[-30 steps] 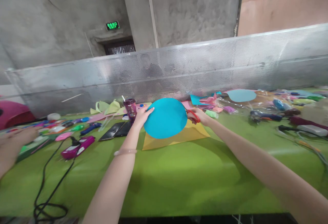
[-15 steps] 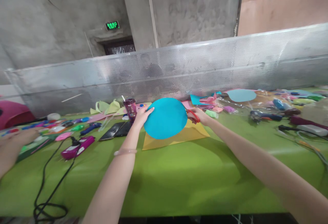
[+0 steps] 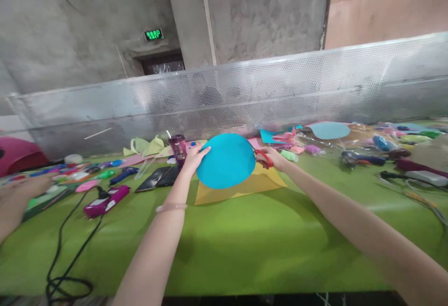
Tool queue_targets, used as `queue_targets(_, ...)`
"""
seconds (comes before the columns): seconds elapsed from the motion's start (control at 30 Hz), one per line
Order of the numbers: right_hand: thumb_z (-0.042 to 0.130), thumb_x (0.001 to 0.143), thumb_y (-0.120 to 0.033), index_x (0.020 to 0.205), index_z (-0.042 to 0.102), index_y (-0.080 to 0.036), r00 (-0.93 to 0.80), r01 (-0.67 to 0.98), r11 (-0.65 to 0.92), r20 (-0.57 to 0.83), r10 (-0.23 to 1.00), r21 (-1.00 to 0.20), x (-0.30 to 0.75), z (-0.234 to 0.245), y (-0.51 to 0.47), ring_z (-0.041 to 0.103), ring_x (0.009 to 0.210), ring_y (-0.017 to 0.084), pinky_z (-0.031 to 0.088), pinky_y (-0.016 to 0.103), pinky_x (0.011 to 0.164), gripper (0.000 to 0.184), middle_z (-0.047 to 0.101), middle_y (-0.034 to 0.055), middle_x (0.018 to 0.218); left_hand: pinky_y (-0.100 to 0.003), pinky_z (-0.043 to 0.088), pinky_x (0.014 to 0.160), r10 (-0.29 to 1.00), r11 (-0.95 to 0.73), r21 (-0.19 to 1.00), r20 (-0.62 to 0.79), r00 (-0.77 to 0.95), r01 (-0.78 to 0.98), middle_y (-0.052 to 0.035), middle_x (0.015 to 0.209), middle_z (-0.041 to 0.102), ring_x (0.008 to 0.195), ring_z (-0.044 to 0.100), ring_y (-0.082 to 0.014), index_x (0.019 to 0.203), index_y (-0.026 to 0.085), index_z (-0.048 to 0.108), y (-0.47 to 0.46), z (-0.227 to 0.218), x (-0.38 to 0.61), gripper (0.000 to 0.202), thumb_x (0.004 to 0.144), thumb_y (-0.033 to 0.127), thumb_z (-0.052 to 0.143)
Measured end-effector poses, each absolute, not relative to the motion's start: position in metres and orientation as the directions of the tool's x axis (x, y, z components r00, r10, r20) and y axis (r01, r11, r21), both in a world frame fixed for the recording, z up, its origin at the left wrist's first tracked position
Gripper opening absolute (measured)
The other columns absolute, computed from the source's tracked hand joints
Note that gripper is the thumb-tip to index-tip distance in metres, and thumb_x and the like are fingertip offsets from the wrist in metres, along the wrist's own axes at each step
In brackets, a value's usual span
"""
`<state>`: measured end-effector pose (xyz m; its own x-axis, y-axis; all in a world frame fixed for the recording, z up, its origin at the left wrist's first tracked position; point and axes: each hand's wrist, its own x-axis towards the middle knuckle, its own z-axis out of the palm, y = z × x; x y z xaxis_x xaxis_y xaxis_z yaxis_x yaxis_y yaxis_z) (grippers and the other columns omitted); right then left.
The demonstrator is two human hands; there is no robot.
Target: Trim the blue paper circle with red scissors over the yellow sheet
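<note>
A round blue sheet of paper (image 3: 226,161) is held up over the table, its left edge pinched in my left hand (image 3: 194,157), with the thumb on top. My right hand (image 3: 273,159) is closed around the red handles of a pair of scissors (image 3: 265,157). The scissors' blades meet the right edge of the blue paper; how far apart the blades are I cannot tell. Beneath the blue paper lies a yellow sheet (image 3: 241,192), partly covered by it.
Left of my hands are a purple cup with a straw (image 3: 178,148), dark phones (image 3: 154,179) and a magenta power strip (image 3: 106,201) with a black cable. Another person's hand (image 3: 30,194) is at far left. A glue gun (image 3: 364,158) and clay packets lie right; a perforated metal panel (image 3: 224,96) stands behind.
Almost nothing differs. The lower edge of the blue paper sits very slightly higher, while both my hands keep their places.
</note>
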<state>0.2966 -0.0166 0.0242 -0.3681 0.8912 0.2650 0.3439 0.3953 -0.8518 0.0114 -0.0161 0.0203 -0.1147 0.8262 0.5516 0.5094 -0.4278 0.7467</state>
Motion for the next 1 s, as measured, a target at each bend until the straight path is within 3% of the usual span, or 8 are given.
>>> queue_targets(1.0, 0.052, 0.065, -0.025, 0.054, 0.046, -0.017, -0.427, 0.333, 0.429, 0.271, 0.863, -0.840, 0.3011, 0.0194, -0.0102, 0.040, 0.034, 0.007, 0.031, 0.019, 0.034, 0.015, 0.044, -0.0037, 0.042, -0.029, 0.042, 0.066, 0.843, -0.401, 0.764, 0.524, -0.123, 0.506, -0.0044, 0.075, 0.066, 0.074, 0.057, -0.0213, 0.079, 0.016, 0.067, -0.0136, 0.0181, 0.0076, 0.040, 0.067, 0.052, 0.056)
